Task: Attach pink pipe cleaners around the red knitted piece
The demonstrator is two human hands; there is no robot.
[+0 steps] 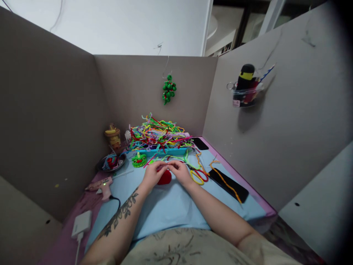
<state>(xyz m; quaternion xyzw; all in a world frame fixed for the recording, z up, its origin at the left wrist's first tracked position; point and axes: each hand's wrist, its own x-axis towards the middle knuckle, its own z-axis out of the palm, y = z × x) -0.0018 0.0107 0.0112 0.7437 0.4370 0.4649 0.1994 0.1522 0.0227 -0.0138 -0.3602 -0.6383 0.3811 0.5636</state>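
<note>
Over the middle of the light blue cloth, my left hand (153, 173) and my right hand (179, 172) meet with fingertips pinched together. A rounded red fuzzy piece (164, 178) hangs below the fingertips, partly behind my left thumb. Its upper edge is hidden where the fingers close. Scissors (199, 176) with yellow and red handles lie just right of my right hand. Left of my hands sits a green fuzzy figure (139, 160) with eyes and a red mouth. Several loose pipe cleaners (190, 159) lie just behind the fingers.
A big heap of coloured pipe cleaners (157, 134) rises from a blue tray (162, 151). At left are a dark bowl (121, 161), a pink glue gun (104, 187) and a white power bank (82, 223). An orange pipe cleaner crosses a black slab (234, 187) at right. Partitions enclose the desk.
</note>
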